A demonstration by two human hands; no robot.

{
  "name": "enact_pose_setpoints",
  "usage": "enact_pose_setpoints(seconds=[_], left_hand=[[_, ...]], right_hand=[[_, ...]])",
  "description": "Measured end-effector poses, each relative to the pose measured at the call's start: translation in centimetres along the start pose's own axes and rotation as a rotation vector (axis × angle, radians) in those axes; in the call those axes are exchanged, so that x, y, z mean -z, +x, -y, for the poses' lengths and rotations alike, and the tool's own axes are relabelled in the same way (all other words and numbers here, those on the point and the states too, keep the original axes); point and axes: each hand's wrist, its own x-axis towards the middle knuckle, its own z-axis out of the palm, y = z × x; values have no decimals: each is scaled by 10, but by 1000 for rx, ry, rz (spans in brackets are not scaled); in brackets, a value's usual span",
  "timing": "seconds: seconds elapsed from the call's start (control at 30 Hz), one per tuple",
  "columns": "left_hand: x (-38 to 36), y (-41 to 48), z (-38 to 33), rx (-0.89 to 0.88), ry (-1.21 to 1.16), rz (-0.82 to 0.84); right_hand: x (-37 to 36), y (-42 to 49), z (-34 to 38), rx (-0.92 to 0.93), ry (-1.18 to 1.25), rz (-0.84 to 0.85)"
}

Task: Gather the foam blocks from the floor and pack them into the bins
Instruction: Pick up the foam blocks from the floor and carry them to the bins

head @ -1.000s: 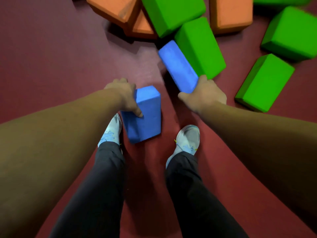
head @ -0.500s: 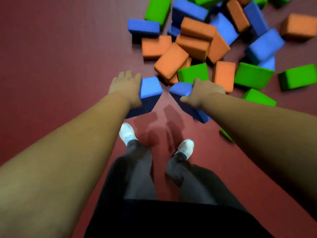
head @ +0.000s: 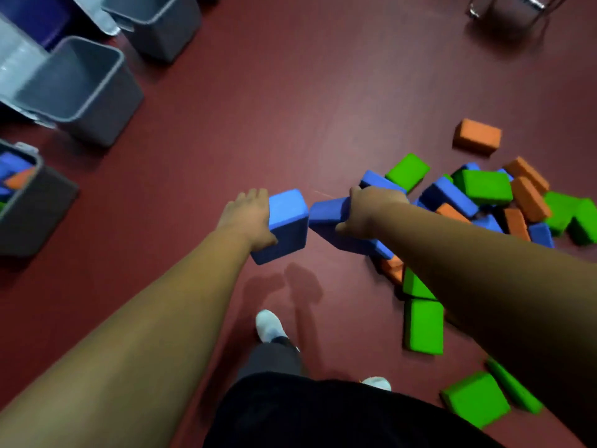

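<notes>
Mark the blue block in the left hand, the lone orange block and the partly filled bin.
Left-hand blue block [head: 286, 208]: head view, top face.
Lone orange block [head: 478, 134]: head view, top face.
Partly filled bin [head: 38, 215]: head view, outer wall.

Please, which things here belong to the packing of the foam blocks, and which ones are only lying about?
Belong to the job: left blue block, held by the left hand; right blue block, held by the right hand; pile of blocks on the floor; grey bin; part-filled bin.
Only lying about: metal frame, top right; white shoe.
</notes>
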Motion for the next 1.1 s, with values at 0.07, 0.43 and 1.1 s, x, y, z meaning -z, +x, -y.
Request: enact_pose_setpoints(seconds=[0.07, 0.43, 1.1], left_hand=[[18, -4, 46, 55, -25, -7], [93, -43, 252, 390, -65, -83], [182, -21, 459, 986, -222, -126]], right_hand=[[29, 11, 47, 41, -21, -27], [155, 57, 261, 375, -159, -103], [315, 234, 561, 1058, -355, -135]])
